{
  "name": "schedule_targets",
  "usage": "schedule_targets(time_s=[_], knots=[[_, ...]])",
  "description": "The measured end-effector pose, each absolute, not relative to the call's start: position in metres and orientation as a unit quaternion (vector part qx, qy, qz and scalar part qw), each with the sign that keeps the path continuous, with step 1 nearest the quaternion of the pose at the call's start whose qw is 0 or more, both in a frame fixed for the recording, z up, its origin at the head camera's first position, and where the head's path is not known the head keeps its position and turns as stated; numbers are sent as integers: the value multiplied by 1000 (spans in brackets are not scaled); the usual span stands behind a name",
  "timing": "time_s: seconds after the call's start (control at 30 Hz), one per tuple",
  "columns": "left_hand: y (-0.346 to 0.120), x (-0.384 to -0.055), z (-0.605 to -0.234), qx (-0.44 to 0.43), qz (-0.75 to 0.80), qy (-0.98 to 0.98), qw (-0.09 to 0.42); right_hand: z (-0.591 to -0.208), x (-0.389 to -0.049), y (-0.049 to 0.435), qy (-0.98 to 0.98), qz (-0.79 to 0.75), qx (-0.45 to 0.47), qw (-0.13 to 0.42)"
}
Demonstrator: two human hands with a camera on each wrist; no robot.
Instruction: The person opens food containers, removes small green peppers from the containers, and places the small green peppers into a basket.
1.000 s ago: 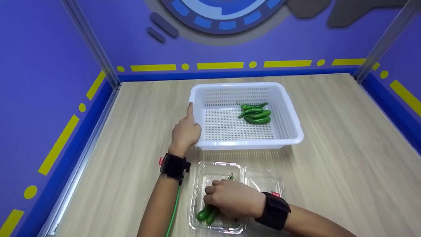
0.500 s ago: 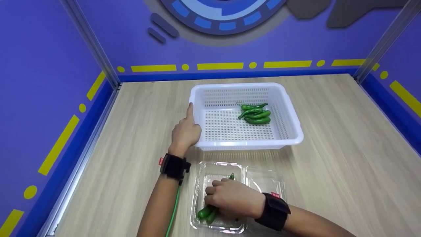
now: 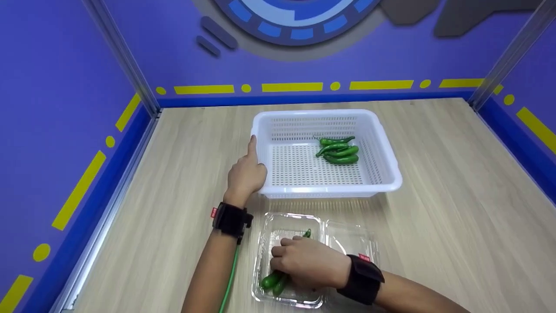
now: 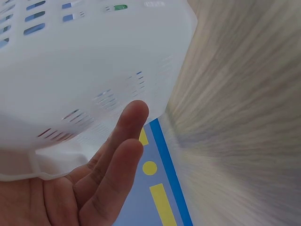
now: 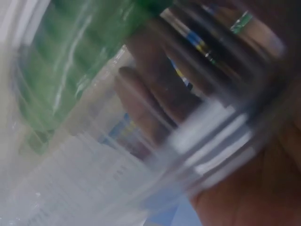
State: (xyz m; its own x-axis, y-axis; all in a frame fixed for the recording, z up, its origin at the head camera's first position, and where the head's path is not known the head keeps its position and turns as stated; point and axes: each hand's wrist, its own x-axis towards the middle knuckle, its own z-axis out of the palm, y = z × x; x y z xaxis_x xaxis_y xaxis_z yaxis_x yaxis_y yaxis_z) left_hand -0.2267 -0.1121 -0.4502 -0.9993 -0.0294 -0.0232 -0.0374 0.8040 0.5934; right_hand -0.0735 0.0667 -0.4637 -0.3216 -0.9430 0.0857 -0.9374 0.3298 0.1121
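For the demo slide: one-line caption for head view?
Left hand at a white basket of green peppers, right hand over more peppers in a clear container.

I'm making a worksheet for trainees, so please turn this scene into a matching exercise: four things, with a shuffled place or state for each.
Things:
1. left hand
2. right hand
3. white basket
4. green cable

Places or states:
A. perforated, with green peppers inside
B. over the clear container
C. runs alongside the left forearm
D. at the white basket's left rim

Pairs: 1-D, 2-B, 3-A, 4-C

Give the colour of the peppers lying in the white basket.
Green; the peppers in the basket show best in the head view.
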Motion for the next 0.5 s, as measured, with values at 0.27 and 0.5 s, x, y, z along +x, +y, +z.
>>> schedule_targets(time_s=[0.27,0.5], knots=[[-112,-227,-450,-23,314,949,12,-463,-74,66,-812,-28,579,72],[-111,-227,-449,-21,312,950,14,-466,-77,67,-806,-13,587,81]])
